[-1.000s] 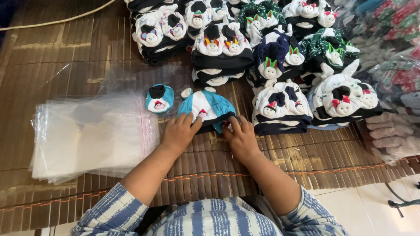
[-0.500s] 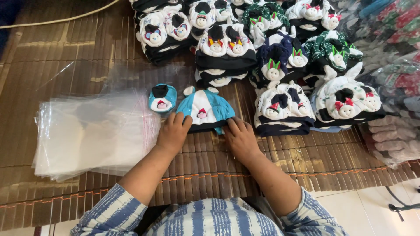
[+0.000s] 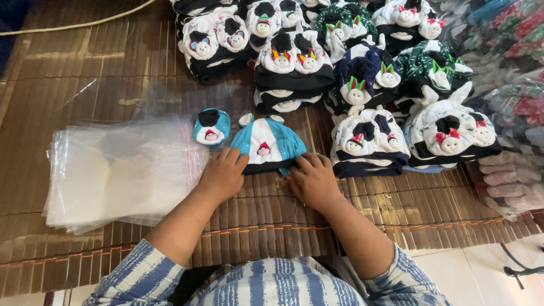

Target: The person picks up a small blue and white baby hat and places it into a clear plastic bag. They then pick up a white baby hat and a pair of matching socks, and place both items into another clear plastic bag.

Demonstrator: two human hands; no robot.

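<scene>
From the head view we see both hands resting on a small blue hat that lies flat on a brown slatted mat. The hat is soft knit, dome-shaped, with a white middle panel, two little round ears on top, a tiny stitched figure on the front and a dark band along its lower edge. The left hand lies palm-down with its fingers together, pressing the hat's lower left corner. The right hand has its fingers spread and slightly bent on the lower right edge; it may be pinching the band, though we cannot tell for sure.

Just left of the hat sits a smaller blue piece with a black patch, rounded like a folded mitten or sock. Further left, touching the left wrist, lies a thick stack of clear bags, glossy and crinkled. Behind and to the right, piles of hats in white, navy and green crowd the mat, each with plush ears and small faces. At the right edge, packed goods in plastic are heaped. Striped sleeves fill the bottom.
</scene>
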